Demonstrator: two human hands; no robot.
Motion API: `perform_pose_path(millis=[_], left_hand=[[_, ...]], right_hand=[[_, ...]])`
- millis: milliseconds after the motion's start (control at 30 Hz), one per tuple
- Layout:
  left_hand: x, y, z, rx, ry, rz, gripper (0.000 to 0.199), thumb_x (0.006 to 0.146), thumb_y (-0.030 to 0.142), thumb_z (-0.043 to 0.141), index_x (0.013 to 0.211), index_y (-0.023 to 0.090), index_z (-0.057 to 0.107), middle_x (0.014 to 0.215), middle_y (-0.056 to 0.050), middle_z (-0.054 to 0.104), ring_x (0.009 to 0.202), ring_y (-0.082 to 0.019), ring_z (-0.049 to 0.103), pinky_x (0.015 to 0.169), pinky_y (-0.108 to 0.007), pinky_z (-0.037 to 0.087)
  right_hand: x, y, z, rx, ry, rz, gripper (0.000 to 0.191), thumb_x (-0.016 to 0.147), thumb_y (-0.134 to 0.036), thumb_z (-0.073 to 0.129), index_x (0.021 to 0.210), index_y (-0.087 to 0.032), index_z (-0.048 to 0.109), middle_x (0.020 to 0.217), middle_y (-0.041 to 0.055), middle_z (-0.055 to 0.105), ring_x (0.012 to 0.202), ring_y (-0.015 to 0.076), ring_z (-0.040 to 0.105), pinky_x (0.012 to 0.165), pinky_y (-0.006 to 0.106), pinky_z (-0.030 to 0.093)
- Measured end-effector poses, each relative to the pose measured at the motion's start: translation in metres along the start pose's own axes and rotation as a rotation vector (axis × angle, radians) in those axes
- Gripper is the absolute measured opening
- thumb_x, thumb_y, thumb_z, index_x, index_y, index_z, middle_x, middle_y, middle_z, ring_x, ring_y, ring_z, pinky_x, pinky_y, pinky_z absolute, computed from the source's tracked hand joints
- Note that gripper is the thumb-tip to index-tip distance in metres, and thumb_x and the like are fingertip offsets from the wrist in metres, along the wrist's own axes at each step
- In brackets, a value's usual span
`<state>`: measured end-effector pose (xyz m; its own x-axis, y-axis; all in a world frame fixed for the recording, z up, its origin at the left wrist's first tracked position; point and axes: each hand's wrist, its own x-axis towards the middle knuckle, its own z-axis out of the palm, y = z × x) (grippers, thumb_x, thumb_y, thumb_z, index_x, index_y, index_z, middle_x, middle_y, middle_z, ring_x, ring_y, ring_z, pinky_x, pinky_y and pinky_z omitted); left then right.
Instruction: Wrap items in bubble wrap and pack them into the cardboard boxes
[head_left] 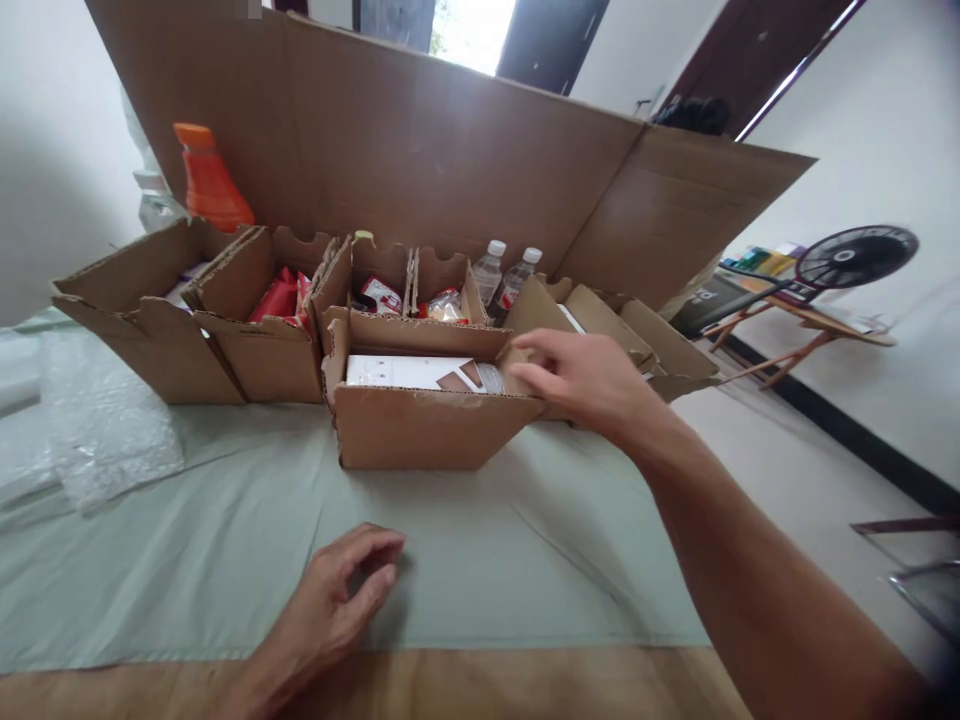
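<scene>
A long cardboard box (420,432) stands crosswise on the pale green cloth, in front of a row of other boxes. Inside it lie a white carton (409,371) and something clear and round at its right end. My right hand (570,375) is at the box's right end, thumb and fingers closed on its edge. My left hand (349,590) rests low over the cloth in front of the box, fingers curled with a gap between thumb and fingers, holding nothing.
Behind are cardboard boxes with red packets (281,297) and other packs. An orange bottle (214,180) and two clear bottles stand near a tall cardboard panel (450,140). Bubble wrap (112,420) lies left on the green cloth (247,540). A black fan (855,257) is at right.
</scene>
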<state>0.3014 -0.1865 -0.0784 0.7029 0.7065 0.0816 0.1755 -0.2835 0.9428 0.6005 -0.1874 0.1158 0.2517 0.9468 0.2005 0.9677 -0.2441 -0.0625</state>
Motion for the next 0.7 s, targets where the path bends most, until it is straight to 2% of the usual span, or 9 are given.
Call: perform_pose_path(millis=[67,133,200,267,400,467,567,633,700], left_hand=[[0.000,-0.001,-0.021,0.031,0.192,-0.034,0.030,0.095,0.042,0.059,0.121,0.030,0.069,0.111,-0.007,0.075,0.096,-0.024,0.072,0.088,-0.038,0.058],[0.008,0.000,-0.042,0.059,0.390,-0.073,0.046,0.094,0.046,0.064,0.137,0.033,0.059,0.130,-0.008,0.069,0.110,-0.026,0.068,0.098,-0.044,0.055],[0.027,0.005,-0.056,0.054,0.501,-0.058,0.067,0.090,0.047,0.069,0.151,0.034,0.045,0.152,-0.009,0.054,0.132,-0.030,0.057,0.109,-0.050,0.048],[0.052,0.013,-0.058,0.012,0.494,-0.003,0.082,0.086,0.047,0.073,0.157,0.031,0.036,0.162,-0.012,0.043,0.145,-0.033,0.045,0.115,-0.054,0.042],[0.082,0.030,-0.037,-0.125,0.395,0.038,0.076,0.086,0.045,0.071,0.152,0.022,0.041,0.150,-0.015,0.054,0.137,-0.032,0.053,0.113,-0.052,0.046],[0.069,0.030,-0.023,-0.137,0.388,0.043,0.065,0.089,0.043,0.068,0.146,0.023,0.047,0.147,-0.013,0.057,0.134,-0.030,0.056,0.112,-0.049,0.048],[0.016,0.022,-0.006,-0.058,0.383,0.007,0.053,0.091,0.042,0.069,0.140,0.025,0.055,0.144,-0.011,0.060,0.139,-0.031,0.053,0.119,-0.050,0.041],[-0.025,0.016,-0.005,-0.033,0.421,-0.057,0.053,0.090,0.042,0.071,0.138,0.026,0.057,0.140,-0.011,0.064,0.140,-0.032,0.053,0.123,-0.051,0.036],[-0.052,0.016,-0.015,-0.055,0.506,-0.119,0.055,0.089,0.043,0.074,0.139,0.027,0.057,0.133,-0.010,0.068,0.135,-0.032,0.058,0.121,-0.051,0.040]], right_hand=[[-0.034,0.018,0.003,0.242,0.269,0.085,0.023,0.093,-0.035,0.063,0.109,-0.023,0.075,0.085,0.0035,0.075,0.074,0.0210,0.068,0.071,0.035,0.053],[-0.060,0.033,0.021,0.496,0.433,0.145,0.032,0.089,-0.040,0.068,0.116,-0.023,0.071,0.094,0.0049,0.076,0.075,0.0203,0.069,0.068,0.034,0.055],[-0.071,0.037,0.053,0.668,0.394,0.136,0.062,0.082,-0.043,0.076,0.138,-0.023,0.058,0.117,0.0102,0.074,0.088,0.0226,0.072,0.071,0.035,0.058],[-0.068,0.030,0.089,0.780,0.271,0.083,0.086,0.077,-0.044,0.081,0.152,-0.024,0.044,0.134,0.0156,0.067,0.104,0.0261,0.072,0.079,0.038,0.060],[-0.065,0.003,0.129,0.853,0.245,0.044,0.072,0.092,-0.043,0.069,0.156,-0.024,0.041,0.151,0.0177,0.057,0.131,0.0304,0.061,0.102,0.049,0.056],[-0.086,-0.003,0.131,0.834,0.301,0.061,0.067,0.097,-0.042,0.065,0.157,-0.026,0.041,0.157,0.0156,0.051,0.141,0.0308,0.053,0.112,0.053,0.049],[-0.143,-0.009,0.128,0.826,0.356,0.132,0.070,0.097,-0.043,0.065,0.160,-0.028,0.037,0.161,0.0123,0.047,0.147,0.0301,0.046,0.121,0.054,0.040],[-0.175,-0.020,0.126,0.826,0.370,0.175,0.074,0.096,-0.043,0.067,0.161,-0.028,0.035,0.162,0.0113,0.045,0.148,0.0312,0.044,0.122,0.053,0.039],[-0.186,-0.037,0.122,0.840,0.343,0.155,0.074,0.095,-0.044,0.069,0.160,-0.027,0.038,0.158,0.0115,0.050,0.144,0.0328,0.049,0.119,0.053,0.042]])
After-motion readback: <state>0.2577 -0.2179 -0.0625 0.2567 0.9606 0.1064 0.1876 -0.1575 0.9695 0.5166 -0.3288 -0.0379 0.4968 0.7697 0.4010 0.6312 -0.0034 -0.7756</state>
